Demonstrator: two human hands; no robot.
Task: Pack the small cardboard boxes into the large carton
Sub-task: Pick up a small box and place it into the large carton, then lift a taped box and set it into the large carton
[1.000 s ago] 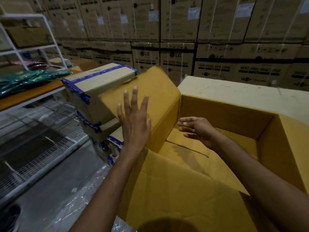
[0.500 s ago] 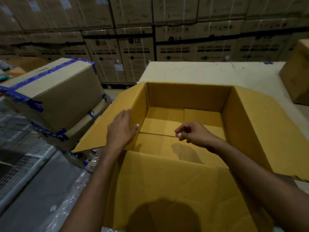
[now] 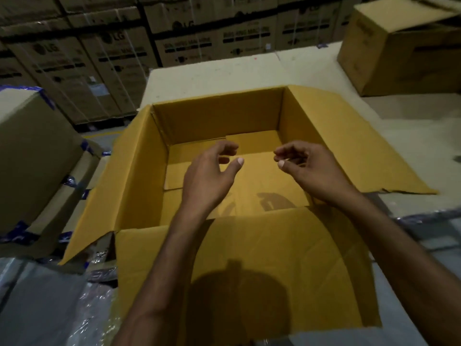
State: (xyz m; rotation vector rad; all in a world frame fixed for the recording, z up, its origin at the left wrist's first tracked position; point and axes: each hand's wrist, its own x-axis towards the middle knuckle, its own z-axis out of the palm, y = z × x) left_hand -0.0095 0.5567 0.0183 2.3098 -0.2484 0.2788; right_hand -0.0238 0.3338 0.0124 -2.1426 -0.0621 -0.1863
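The large carton [image 3: 224,116] stands open on a pale worktop [image 3: 204,76], just in front of the person, with all four top flaps folded outward. Its floor shows only the overlapping bottom flaps, and no small box is inside. The corrugated board looks light and fairly stiff in the walls, but the splayed flaps would bend, and the right one is torn along its edge. A steadying grip would be better placed on a wall or corner than on a flap.

The likely boxes to pack are the blue-taped boxes [image 3: 32,151] stacked just left of the carton. A plain brown box [image 3: 389,51] sits farther off on the right. Their weight cannot be judged. Their flat card faces give little purchase, so gripping two opposite sides or getting under a bottom edge looks safest.

Both hands hover over the carton's opening and appear to touch nothing. The left hand [image 3: 209,176] has its fingers [image 3: 228,147] loosely curled, with the thumb well apart from them. The fingers [image 3: 287,149] of the right hand [image 3: 311,168] are bent more closely toward the thumb, with nothing visible between them. Printed LG cartons [image 3: 104,53] are stacked in a wall behind.
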